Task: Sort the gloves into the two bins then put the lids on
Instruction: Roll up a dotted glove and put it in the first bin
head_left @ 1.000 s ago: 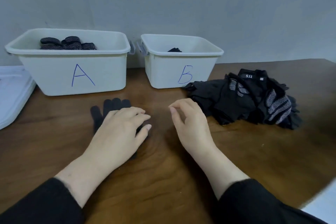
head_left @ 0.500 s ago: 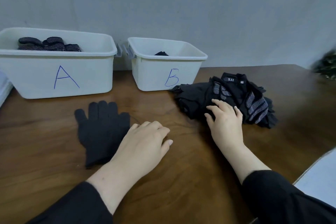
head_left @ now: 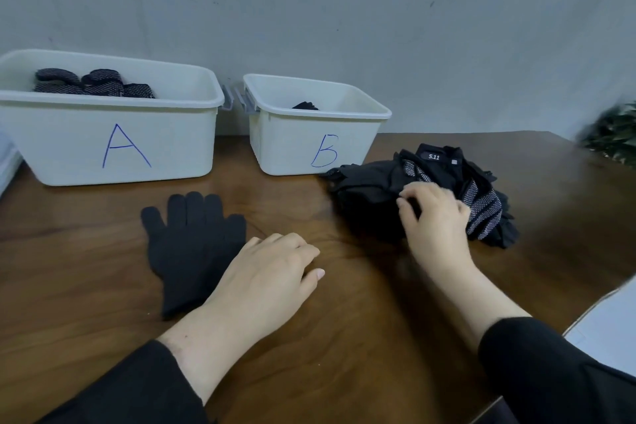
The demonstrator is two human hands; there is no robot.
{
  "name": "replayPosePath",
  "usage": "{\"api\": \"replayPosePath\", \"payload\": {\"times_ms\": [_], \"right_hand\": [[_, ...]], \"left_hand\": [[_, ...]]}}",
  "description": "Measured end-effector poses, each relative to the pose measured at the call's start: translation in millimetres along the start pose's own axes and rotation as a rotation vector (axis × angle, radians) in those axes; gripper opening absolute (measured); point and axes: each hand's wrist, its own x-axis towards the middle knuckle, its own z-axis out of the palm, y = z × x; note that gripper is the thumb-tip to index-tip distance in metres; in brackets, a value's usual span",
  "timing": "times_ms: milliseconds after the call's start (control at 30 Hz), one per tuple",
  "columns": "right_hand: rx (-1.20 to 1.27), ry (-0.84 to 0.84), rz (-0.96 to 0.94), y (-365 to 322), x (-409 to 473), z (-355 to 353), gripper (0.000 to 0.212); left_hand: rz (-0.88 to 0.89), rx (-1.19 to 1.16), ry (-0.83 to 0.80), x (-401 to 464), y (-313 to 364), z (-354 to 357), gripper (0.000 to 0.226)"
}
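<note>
A plain black glove (head_left: 192, 244) is lying flat on the tabletop (head_left: 69, 286) in front of bin A (head_left: 113, 144), fingers pointing toward the bins; the left hand (head_left: 268, 282) is resting palm down just to its right, its edge overlapping the glove's cuff side, its grip loosely curled and pinching nothing; the right hand (head_left: 437, 217) is reaching into the glove pile (head_left: 371, 196) farther right, its fingers curling down into the dark cloth at the pile's near middle, the grip closing on a fold of it, though which single glove it is taking cannot be told; the pile is sitting just beside the front right corner of bin B (head_left: 309, 144), with grey-dotted gloves showing on its right side and a small 5.11 label on top; bin A, the larger white bin at far left, is holding several dotted dark gloves stacked toward its back left; bin B, standing just right of it with grey handle clips nearly meeting between them, is holding one dark item barely showing above its rim; both bins are standing without lids; a white lid (head_left: 7, 165) edge is peeking in at the far left; the brown wooden tabletop is running back to a plain grey wall (head_left: 344, 10); blurred green foliage (head_left: 612, 134) is showing at the right edge; both forearms are wearing black sleeves (head_left: 550, 372).
</note>
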Motion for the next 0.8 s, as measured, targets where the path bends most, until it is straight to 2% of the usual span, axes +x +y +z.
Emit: {"api": "replayPosePath", "payload": {"times_ms": [100, 200, 267, 467, 533, 667, 800], "right_hand": [[0.269, -0.016, 0.101, -8, 25, -32, 0.010], [0.246, -0.156, 0.145, -6, 39, -45, 0.010], [0.218, -0.192, 0.134, -4, 42, -50, 0.011], [0.361, 0.090, 0.164, -19, 74, -83, 0.007], [0.443, 0.103, 0.194, -27, 87, -95, 0.007], [0.837, -0.153, 0.359, -50, 97, -113, 0.010], [0.931, -0.342, 0.333, -67, 95, -115, 0.018]], "left_hand": [[0.002, -0.011, 0.010, 1, 1, 1, 0.044], [0.000, -0.022, 0.018, 1, 1, 1, 0.044], [0.000, -0.030, 0.035, 0, 0, 0, 0.044], [0.003, -0.052, 0.119, 0, -1, -1, 0.044], [-0.006, -0.081, 0.161, 0, 1, -3, 0.044], [-0.023, -0.161, 0.218, 0, 3, -7, 0.051], [-0.041, -0.241, 0.246, -1, 3, -13, 0.057]]}}
